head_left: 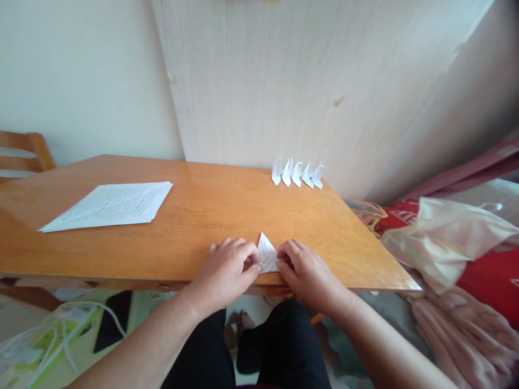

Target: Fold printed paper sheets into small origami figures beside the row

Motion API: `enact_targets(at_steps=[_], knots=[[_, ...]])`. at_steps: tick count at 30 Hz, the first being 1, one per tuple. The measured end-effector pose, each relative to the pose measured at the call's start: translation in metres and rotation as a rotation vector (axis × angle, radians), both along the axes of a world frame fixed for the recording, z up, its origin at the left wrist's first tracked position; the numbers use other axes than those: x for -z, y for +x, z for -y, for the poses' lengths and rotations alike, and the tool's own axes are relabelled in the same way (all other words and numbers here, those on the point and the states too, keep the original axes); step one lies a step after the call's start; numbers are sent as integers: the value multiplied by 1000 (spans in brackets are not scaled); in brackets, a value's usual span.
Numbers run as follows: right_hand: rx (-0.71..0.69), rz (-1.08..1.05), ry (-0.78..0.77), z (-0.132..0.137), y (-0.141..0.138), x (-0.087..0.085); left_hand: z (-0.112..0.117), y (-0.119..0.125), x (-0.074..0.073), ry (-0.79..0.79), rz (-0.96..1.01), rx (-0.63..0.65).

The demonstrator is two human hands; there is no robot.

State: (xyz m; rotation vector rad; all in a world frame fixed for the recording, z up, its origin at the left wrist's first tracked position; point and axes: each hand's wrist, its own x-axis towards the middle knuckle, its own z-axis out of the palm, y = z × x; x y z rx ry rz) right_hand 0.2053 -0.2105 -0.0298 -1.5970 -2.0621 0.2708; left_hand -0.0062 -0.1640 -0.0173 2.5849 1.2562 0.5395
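A small piece of folded paper (267,256), white with print on it and pointed at its far end, lies near the front edge of the wooden table (211,210). My left hand (231,266) pinches its left lower side between thumb and curled fingers. On the opposite side, my right hand (305,271) grips the right edge with thumb and forefinger. Both hands rest low over the tabletop. The fingertips partly hide the lower corners of the paper.
Several folded paper figures (297,174) stand in a row at the table's back right. A stack of printed sheets (111,203) lies on the left. Bags (450,232) and cloth crowd the right side. Cables (60,324) hang below the table at left.
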Motion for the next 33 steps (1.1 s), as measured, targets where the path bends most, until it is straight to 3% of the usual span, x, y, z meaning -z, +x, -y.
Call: enact_targets(at_steps=[11, 27, 33], knots=[[6, -28, -8, -5, 4, 4, 24, 7, 9, 320, 36, 217], [-29, -228, -36, -7, 14, 2, 22, 3, 11, 275, -1, 242], [13, -170, 1, -2, 6, 4, 22, 2, 12, 272, -13, 242]])
